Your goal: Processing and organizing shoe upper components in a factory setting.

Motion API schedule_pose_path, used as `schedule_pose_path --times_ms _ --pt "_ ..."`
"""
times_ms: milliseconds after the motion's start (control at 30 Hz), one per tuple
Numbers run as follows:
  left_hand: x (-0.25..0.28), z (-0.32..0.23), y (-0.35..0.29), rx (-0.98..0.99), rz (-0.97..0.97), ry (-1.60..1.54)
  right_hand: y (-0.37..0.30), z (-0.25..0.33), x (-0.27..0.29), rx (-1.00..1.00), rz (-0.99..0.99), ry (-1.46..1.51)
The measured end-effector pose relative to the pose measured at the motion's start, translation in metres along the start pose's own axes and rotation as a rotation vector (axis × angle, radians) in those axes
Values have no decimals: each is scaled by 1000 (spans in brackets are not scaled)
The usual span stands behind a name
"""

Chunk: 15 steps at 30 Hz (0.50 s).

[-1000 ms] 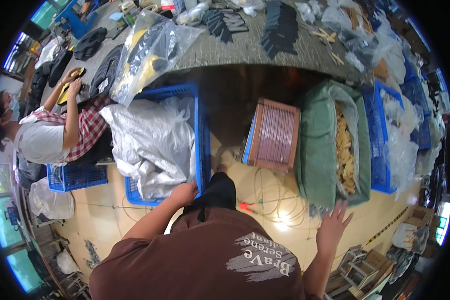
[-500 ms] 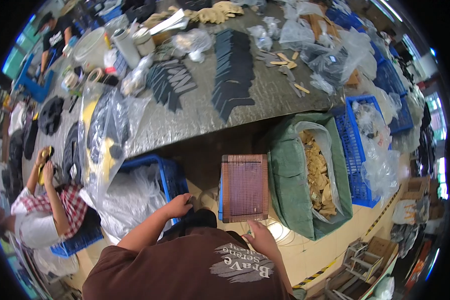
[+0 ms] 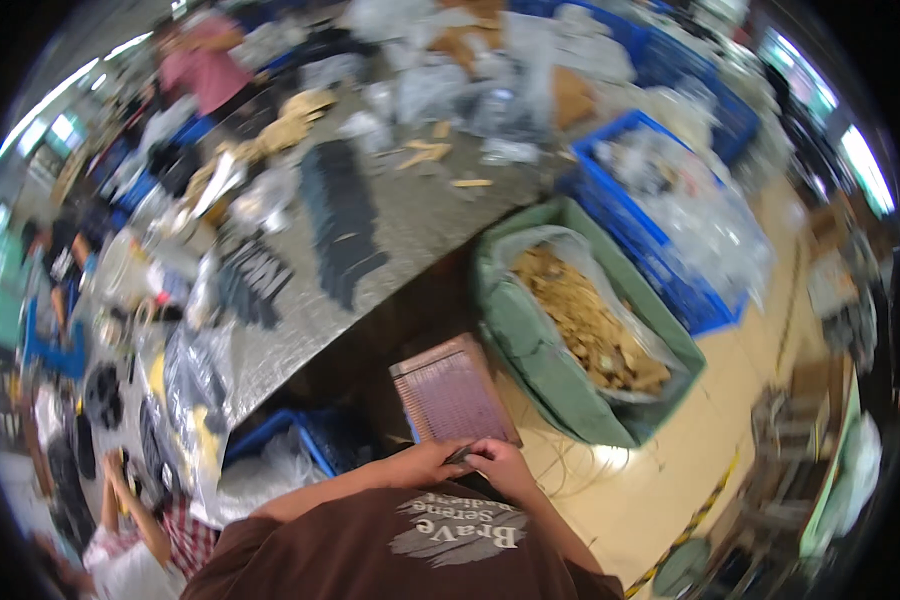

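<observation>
My left hand (image 3: pixel 432 463) and my right hand (image 3: pixel 500 468) meet in front of my chest. Their fingers are closed around a small dark grey piece (image 3: pixel 459 455), too small and blurred to name. Just beyond them stands a low seat with a woven, reddish-brown slatted top (image 3: pixel 450 390); my hands overlap its near edge in view. Whether they touch it, I cannot tell.
A worktable (image 3: pixel 300 345) bears stacked dark glove-shaped pieces (image 3: pixel 338 220). Right of the seat stands a green sack (image 3: pixel 520 365) of tan scraps, beside a blue crate (image 3: pixel 660 262). Another blue crate (image 3: pixel 315 440) is at left. A co-worker in a checked garment (image 3: pixel 192 535) sits at lower left.
The view has turned and shifted to the right. My hands, apart before, have come together. The small dark piece, earlier in my left hand, is now between both.
</observation>
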<state>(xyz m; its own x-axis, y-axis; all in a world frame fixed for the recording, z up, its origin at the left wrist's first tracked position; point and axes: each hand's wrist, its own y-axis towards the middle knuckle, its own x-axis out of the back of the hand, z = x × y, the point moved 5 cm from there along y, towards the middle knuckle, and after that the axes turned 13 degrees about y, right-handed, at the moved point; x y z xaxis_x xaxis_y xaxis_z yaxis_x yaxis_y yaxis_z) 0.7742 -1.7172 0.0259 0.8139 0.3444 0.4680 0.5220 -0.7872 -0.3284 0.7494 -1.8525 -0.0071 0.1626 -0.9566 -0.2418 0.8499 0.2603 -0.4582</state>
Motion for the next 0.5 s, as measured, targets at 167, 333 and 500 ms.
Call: schedule_pose_path --times_ms 167,333,500 --pt "-3 6 9 33 83 -51 -11 -31 13 -68 14 164" --pt "1 5 35 -76 54 198 -3 -34 -11 51 -219 305" --pt "-42 12 63 -45 245 158 -22 -74 -15 220 -608 298"
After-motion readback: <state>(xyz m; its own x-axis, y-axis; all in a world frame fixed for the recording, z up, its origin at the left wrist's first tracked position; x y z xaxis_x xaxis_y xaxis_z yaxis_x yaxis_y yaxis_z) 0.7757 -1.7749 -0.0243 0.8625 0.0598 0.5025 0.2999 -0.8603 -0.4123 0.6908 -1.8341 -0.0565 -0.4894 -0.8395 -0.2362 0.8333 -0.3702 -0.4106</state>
